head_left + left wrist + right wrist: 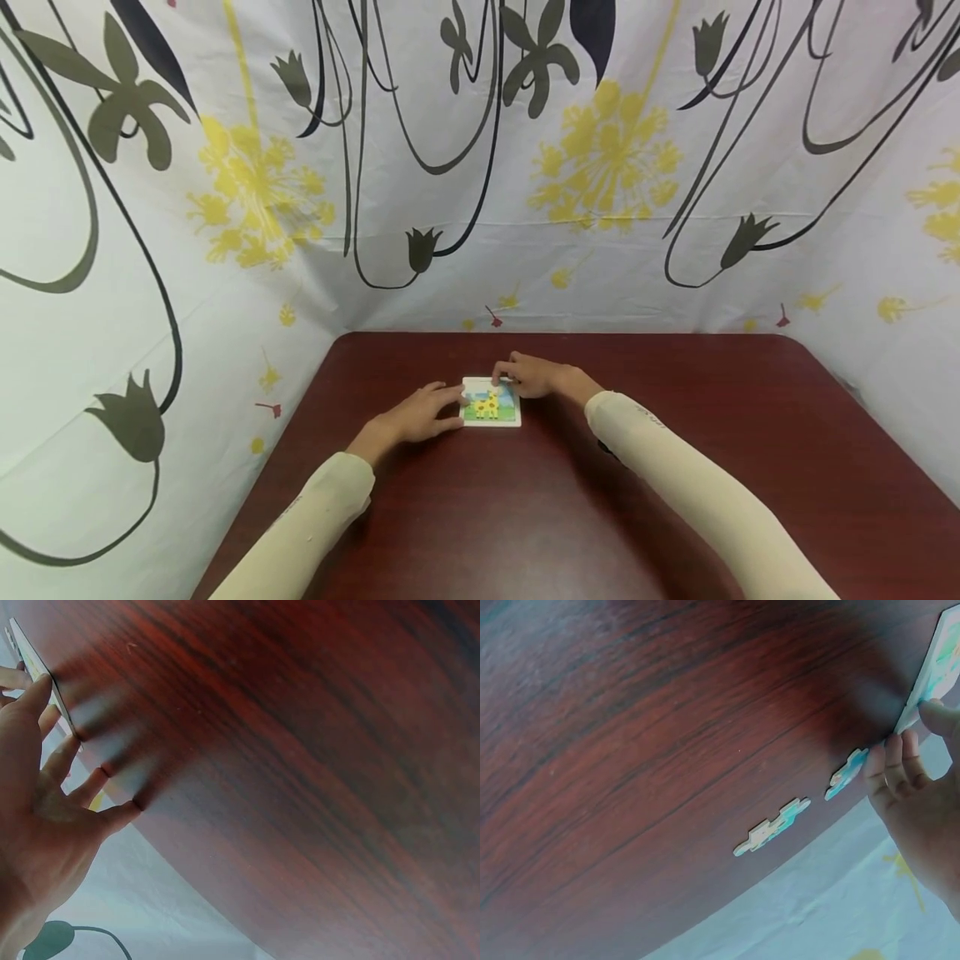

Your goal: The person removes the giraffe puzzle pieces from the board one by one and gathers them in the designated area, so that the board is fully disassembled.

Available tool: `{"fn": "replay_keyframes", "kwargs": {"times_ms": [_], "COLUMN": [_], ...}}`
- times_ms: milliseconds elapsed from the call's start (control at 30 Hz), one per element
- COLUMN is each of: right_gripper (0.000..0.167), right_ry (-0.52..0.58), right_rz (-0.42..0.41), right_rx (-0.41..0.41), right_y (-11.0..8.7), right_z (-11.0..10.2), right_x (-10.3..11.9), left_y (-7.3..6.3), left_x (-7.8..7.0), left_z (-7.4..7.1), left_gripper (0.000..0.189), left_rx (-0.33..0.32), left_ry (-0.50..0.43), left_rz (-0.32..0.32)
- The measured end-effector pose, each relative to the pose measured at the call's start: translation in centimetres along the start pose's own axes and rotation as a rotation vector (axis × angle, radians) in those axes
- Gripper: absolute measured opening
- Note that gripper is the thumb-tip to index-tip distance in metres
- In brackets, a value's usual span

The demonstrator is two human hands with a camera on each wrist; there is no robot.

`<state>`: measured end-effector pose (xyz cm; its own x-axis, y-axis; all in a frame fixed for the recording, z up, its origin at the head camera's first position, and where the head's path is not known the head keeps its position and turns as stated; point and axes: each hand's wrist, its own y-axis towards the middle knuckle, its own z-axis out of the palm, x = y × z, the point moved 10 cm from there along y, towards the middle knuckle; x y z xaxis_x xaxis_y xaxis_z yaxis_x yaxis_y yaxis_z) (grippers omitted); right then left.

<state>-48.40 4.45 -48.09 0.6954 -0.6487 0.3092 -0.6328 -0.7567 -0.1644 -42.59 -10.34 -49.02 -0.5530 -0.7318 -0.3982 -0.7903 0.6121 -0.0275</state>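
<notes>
A small white-framed jigsaw puzzle [491, 423] with a yellow giraffe picture lies flat on the dark red table. From the left, my left hand [422, 414] rests its spread fingers and thumb at the puzzle's left edge. My right hand [534, 377] reaches over the upper right corner, its fingers bent down at the picture. In the right wrist view, the right thumb [937, 716] touches the frame and the other fingers come down beside its edge. Near those fingertips lies a loose puzzle piece [846, 774] in blue and cream.
Another loose piece or joined strip [772, 827] lies farther from the right hand, toward the table's far edge. The table [480, 517] has rounded far corners. A white cloth [480, 192] printed with flowers hangs behind it and along both sides.
</notes>
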Motion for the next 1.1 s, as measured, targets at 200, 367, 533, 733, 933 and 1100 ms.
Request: {"fn": "replay_keyframes", "kwargs": {"times_ms": [200,367,533,733,933,1100], "right_gripper": [0.015,0.022,0.028,0.024,0.02,0.028], "right_ry": [0.041,0.076,0.069,-0.048,-0.048,-0.035], "right_rz": [0.009,-0.001,-0.022,-0.027,-0.027,-0.033], "right_rx": [-0.005,-0.012,-0.009,-0.015,-0.026,-0.028], "right_y": [0.05,-0.37,-0.6,-0.21,-0.17,-0.47], "right_z": [0.28,0.21,0.09,-0.07,0.11,0.31], "right_x": [-0.45,-0.38,-0.35,-0.46,-0.73,-0.67], "left_y": [-0.05,-0.06,0.01,-0.06,-0.09,-0.06], "left_x": [-0.01,-0.14,-0.16,-0.28,-0.32,-0.2], "left_z": [0.01,-0.1,-0.09,-0.14,-0.16,-0.1], "left_gripper": [0.041,0.042,0.041,0.042,0.041,0.041], "left_rx": [-0.005,-0.003,0.003,0.003,0.003,0.004], "left_ry": [-0.005,-0.009,-0.005,-0.015,-0.021,-0.012], "left_rz": [-0.005,-0.004,-0.006,0.001,0.001,-0.004]}}
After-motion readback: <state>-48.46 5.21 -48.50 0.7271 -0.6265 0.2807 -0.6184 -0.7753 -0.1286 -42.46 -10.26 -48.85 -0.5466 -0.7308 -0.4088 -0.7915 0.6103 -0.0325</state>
